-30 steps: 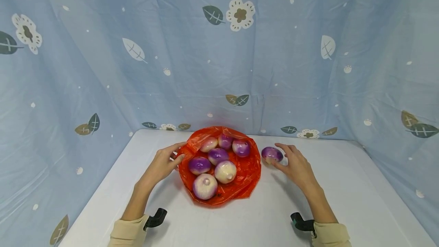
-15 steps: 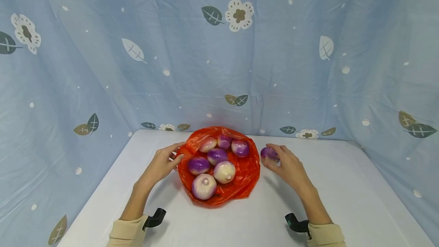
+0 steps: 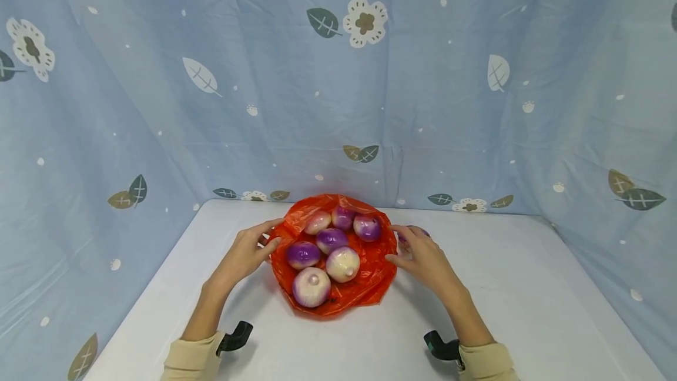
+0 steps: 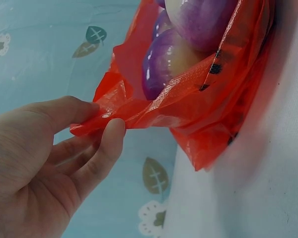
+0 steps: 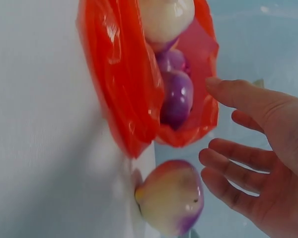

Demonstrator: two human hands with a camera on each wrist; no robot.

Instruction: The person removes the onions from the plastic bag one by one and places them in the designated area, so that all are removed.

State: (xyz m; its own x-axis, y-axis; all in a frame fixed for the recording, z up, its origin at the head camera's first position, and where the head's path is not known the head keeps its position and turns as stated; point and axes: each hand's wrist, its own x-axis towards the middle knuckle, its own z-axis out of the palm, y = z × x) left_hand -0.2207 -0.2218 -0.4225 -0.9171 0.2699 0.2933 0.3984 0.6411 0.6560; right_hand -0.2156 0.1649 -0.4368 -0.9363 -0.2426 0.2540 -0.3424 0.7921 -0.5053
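A red plastic bag (image 3: 376,263) lies opened wide on the table, with several glossy purple-and-white onions (image 3: 342,264) inside. My left hand (image 3: 245,253) pinches the bag's left rim; the left wrist view has the thin red film (image 4: 111,106) between thumb and fingers. At the bag's right rim is my right hand (image 3: 425,257), its fingers spread and relaxed, holding nothing. In the right wrist view the thumb of this hand (image 5: 268,144) is at the bag's edge; I cannot tell whether it touches. One loose onion (image 5: 171,198) sits outside the bag, below those fingers, mostly hidden in the head view.
A white table (image 3: 338,351) carries everything. Behind and beside it hangs a blue curtain (image 3: 296,104) printed with leaves and flowers. Each wrist bears a black camera mount, one on the left (image 3: 235,337) and one on the right (image 3: 441,347).
My right hand has moved left from the loose onion to the bag's right rim, now partly covering that onion. The left hand keeps its pinch, and the head view has shifted slightly.
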